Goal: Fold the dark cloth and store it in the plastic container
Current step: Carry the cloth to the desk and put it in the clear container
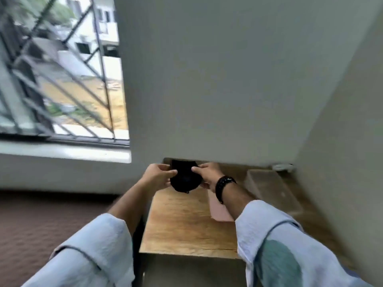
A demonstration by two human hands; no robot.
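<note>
A small dark cloth (185, 176), bunched into a compact bundle, is held in the air above the far end of a wooden table (182, 224). My left hand (158, 176) grips its left side and my right hand (208, 175) grips its right side, thumbs on top. A clear plastic container (269, 191) stands on the table to the right of my right hand, against the wall. Its inside is blurred.
A pale pink flat object (219, 210) lies on the table under my right forearm. A white wall rises just behind the table, with a small white fitting (283, 167) in the right corner. A barred window (62, 69) is at the left; brown carpet (41, 224) covers the floor.
</note>
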